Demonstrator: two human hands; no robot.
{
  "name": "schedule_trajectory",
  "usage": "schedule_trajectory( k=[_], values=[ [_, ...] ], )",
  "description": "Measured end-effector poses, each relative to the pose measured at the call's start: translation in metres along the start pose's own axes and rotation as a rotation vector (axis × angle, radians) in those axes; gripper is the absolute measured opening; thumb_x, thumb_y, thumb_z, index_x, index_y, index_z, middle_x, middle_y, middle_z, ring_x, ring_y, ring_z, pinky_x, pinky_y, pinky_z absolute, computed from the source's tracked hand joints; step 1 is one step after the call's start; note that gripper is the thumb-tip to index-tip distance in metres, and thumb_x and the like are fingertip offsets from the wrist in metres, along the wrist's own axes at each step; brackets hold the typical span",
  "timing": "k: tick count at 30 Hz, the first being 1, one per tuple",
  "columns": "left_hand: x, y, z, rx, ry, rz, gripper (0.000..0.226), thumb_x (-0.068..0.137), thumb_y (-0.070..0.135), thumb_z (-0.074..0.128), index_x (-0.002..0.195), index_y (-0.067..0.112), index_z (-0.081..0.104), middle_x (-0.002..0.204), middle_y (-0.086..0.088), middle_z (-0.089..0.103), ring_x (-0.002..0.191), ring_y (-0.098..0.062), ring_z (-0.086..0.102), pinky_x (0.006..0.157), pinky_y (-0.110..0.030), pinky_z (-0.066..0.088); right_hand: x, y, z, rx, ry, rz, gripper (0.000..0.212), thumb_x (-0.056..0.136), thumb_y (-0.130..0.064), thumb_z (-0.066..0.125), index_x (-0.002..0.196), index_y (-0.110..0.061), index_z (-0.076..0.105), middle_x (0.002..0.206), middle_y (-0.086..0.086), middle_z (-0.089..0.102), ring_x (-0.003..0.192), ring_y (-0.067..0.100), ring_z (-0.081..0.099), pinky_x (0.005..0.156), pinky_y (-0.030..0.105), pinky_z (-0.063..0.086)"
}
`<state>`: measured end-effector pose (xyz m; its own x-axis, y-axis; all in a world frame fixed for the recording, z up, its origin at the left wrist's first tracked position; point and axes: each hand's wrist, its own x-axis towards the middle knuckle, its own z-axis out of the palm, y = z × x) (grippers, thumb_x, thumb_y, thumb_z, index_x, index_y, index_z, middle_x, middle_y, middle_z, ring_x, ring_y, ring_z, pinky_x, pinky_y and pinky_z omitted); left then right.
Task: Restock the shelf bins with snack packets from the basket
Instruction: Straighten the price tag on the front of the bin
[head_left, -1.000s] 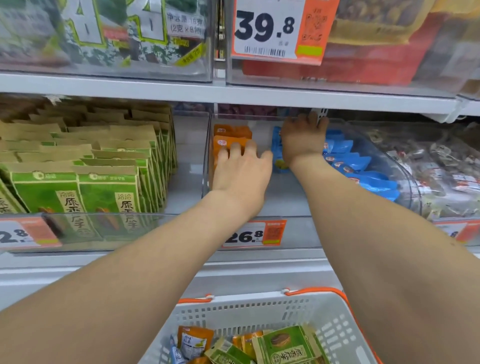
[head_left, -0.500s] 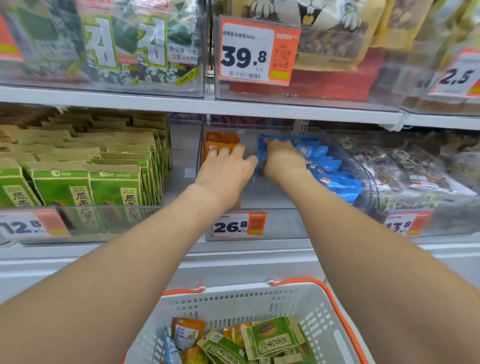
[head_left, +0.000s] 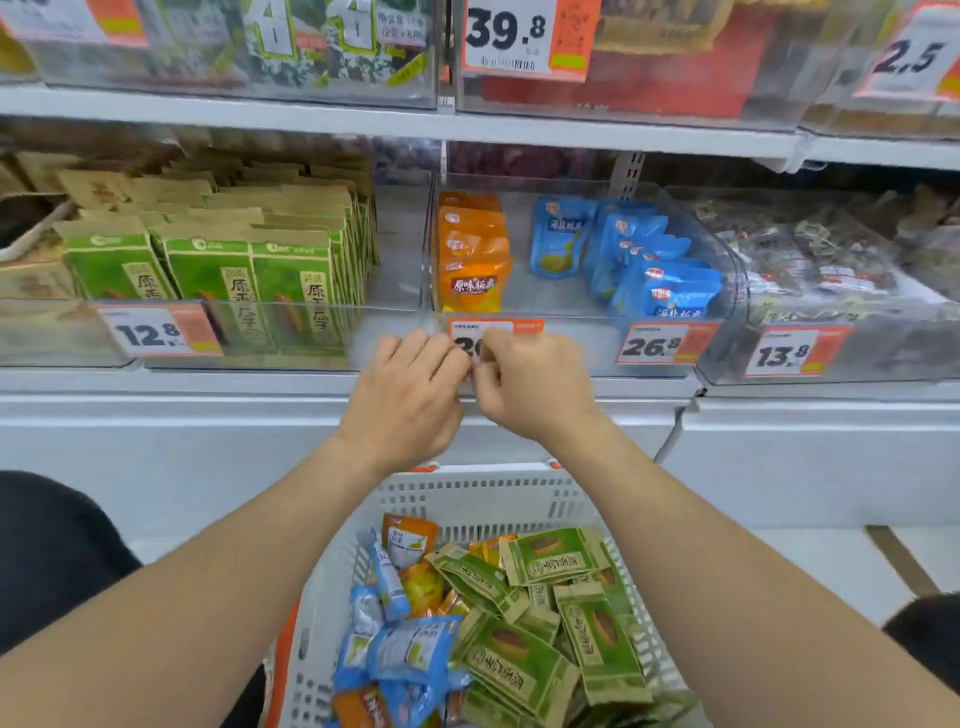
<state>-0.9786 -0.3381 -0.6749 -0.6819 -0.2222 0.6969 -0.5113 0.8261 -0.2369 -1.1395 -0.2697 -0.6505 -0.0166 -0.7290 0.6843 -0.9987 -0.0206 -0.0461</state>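
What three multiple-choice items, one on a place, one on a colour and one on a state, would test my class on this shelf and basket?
1. In the middle bin, the orange packets stand:
A at its left side; B at its right side; C across its whole width.

2. The packets left of the orange ones have fronts that are mostly:
A blue; B green; C red.

3. The basket is:
A empty; B tipped upside down; C upright with mixed packets inside.

Answers:
1 A: the orange row hugs the left wall, while the blue packets fill the right.
2 B: their fronts are green below tan tops.
3 C: the mixed packets lie loose in it, green, blue and orange.
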Motion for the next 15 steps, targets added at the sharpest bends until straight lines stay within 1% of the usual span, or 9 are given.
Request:
schedule_trajectory(
  k=[1,3,5,7,9,11,12,13,15],
  values=[
    [-0.021,0.002,0.005,-0.030,-0.073,-0.028,0.015,0.076,0.014,0.063,0.088,0.011,0.054,0.084,-0.009,0.049,0.069,-0.033,0.046,0.061,-0.042,0.031,-0.012,-0.008,0.005,-0.003,-0.109,-0.024,0.022,0.079,-0.030,0.047,0.070,-0.015,0.060,0.057,0.010,0.061,0.048,0.037,0.059,0.047,0.032,0.039],
    [-0.062,0.008,0.014,-0.083,-0.267,-0.163,0.018,0.078,0.018,0.067,0.089,0.012,0.054,0.082,-0.007,0.053,0.059,-0.033,0.051,0.053,-0.036,0.031,-0.034,-0.022,0.015,-0.053,-0.480,-0.069,0.017,0.088,-0.028,0.050,0.082,-0.016,0.060,0.076,0.012,0.067,0.069,0.038,0.065,0.057,0.034,0.037],
    [-0.096,0.015,0.018,-0.100,-0.581,-0.314,0.016,0.088,0.030,0.062,0.095,0.018,0.054,0.087,-0.003,0.064,0.066,-0.030,0.063,0.054,-0.034,0.041,-0.051,-0.032,0.026,-0.051,-0.845,-0.078,0.017,0.096,-0.027,0.051,0.097,-0.017,0.063,0.098,0.013,0.066,0.090,0.037,0.064,0.067,0.035,0.036],
    [-0.121,0.022,0.022,-0.141,-0.901,-0.372,0.014,0.096,0.037,0.051,0.097,0.023,0.056,0.098,0.000,0.069,0.085,-0.026,0.067,0.066,-0.035,0.050,-0.065,-0.042,0.036,-0.003,-1.131,-0.016,0.013,0.097,-0.023,0.054,0.096,-0.015,0.064,0.098,0.009,0.060,0.093,0.035,0.063,0.071,0.035,0.043],
    [-0.141,0.028,0.027,-0.203,-1.113,-0.395,0.018,0.099,0.037,0.050,0.102,0.023,0.062,0.109,-0.002,0.068,0.096,-0.026,0.066,0.074,-0.035,0.051,-0.078,-0.049,0.049,0.017,-1.349,0.062,0.020,0.099,-0.021,0.056,0.080,-0.015,0.053,0.086,0.004,0.053,0.084,0.030,0.059,0.073,0.036,0.048],
    [-0.156,0.037,0.033,-0.254,-1.297,-0.386,0.021,0.100,0.031,0.051,0.113,0.022,0.065,0.119,-0.004,0.067,0.103,-0.027,0.065,0.083,-0.038,0.054,-0.089,-0.055,0.059,0.006,-1.423,0.094,0.025,0.098,-0.014,0.055,0.076,-0.017,0.045,0.085,0.004,0.052,0.075,0.025,0.055,0.074,0.037,0.049],
    [-0.163,0.042,0.037,-0.275,-1.392,-0.374,0.024,0.101,0.028,0.052,0.121,0.023,0.065,0.126,-0.005,0.065,0.109,-0.028,0.064,0.088,-0.039,0.054,-0.096,-0.058,0.065,-0.016,-1.414,0.083,0.017,0.098,-0.011,0.055,0.083,-0.016,0.050,0.091,0.005,0.055,0.078,0.025,0.057,0.076,0.037,0.051],
    [-0.168,0.046,0.040,-0.301,-1.478,-0.367,0.030,0.101,0.024,0.054,0.130,0.023,0.062,0.133,-0.006,0.062,0.116,-0.029,0.062,0.093,-0.039,0.053,-0.102,-0.063,0.067,-0.030,-1.395,0.063,0.006,0.097,-0.008,0.057,0.095,-0.014,0.057,0.102,0.006,0.059,0.087,0.026,0.061,0.080,0.039,0.051],
    [-0.175,0.052,0.048,-0.372,-1.592,-0.371,0.046,0.099,0.015,0.061,0.144,0.022,0.053,0.142,-0.007,0.056,0.123,-0.029,0.059,0.095,-0.038,0.051,-0.119,-0.070,0.078,-0.046,-1.313,-0.009,0.019,0.095,-0.009,0.061,0.114,-0.014,0.063,0.115,0.007,0.063,0.103,0.030,0.066,0.084,0.040,0.053]
  ],
)
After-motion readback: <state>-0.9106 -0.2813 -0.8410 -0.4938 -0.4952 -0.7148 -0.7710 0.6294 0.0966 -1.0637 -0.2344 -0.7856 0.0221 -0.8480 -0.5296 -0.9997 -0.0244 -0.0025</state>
